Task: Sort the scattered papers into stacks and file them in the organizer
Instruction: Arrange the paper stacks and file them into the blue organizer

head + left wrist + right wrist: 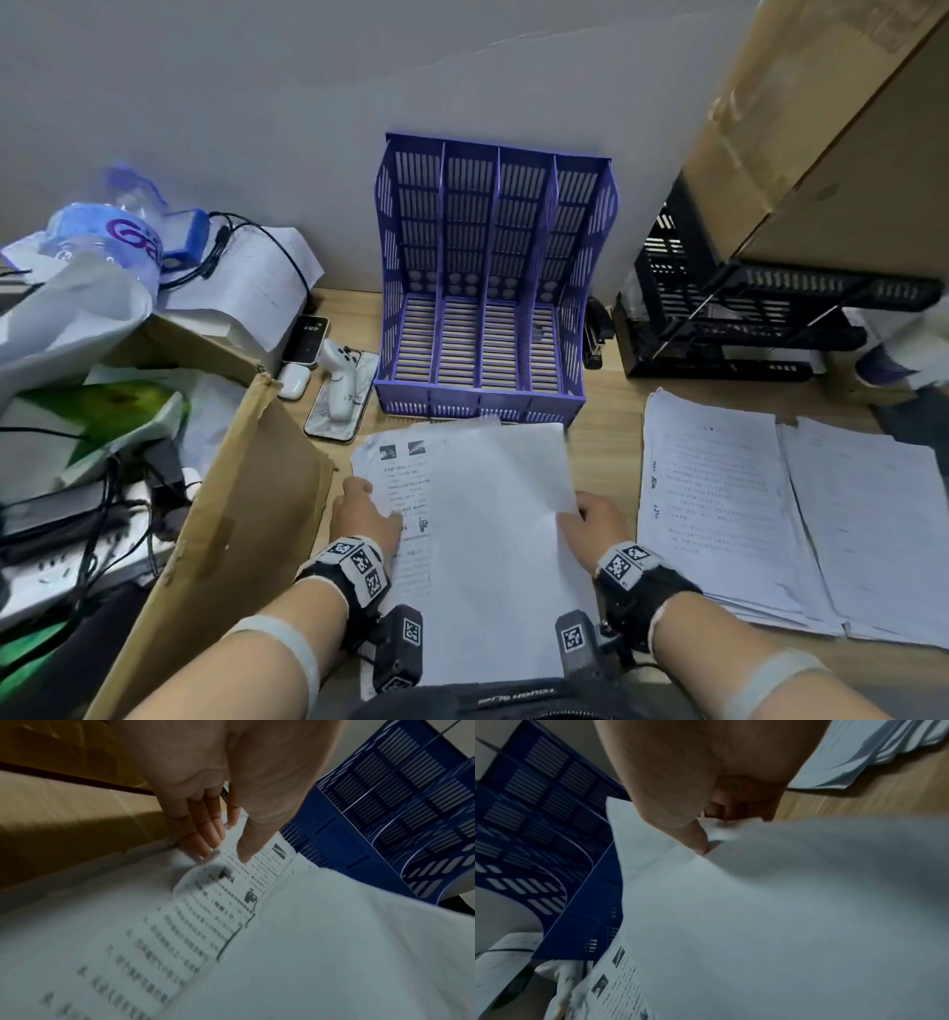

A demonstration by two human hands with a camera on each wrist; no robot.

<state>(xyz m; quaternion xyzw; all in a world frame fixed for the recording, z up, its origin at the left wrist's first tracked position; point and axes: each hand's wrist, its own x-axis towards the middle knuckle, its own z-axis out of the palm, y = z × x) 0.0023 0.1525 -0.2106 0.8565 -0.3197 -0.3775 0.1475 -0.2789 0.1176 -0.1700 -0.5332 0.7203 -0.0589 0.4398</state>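
Note:
A pile of papers lies on the desk in front of me, its top printed page showing text and small pictures. My left hand rests on the pile's left edge with fingers straight. My right hand pinches the right edge of a blank white sheet between thumb and curled fingers, lifting it over the pile. The purple four-slot organizer stands behind the pile against the wall, its slots bare. Two more paper stacks lie to the right.
A cardboard box flap stands close to my left hand. Phones, an earbud case and a white controller lie left of the organizer. A black tray rack and a cardboard box stand at the right. Cables and bags clutter the far left.

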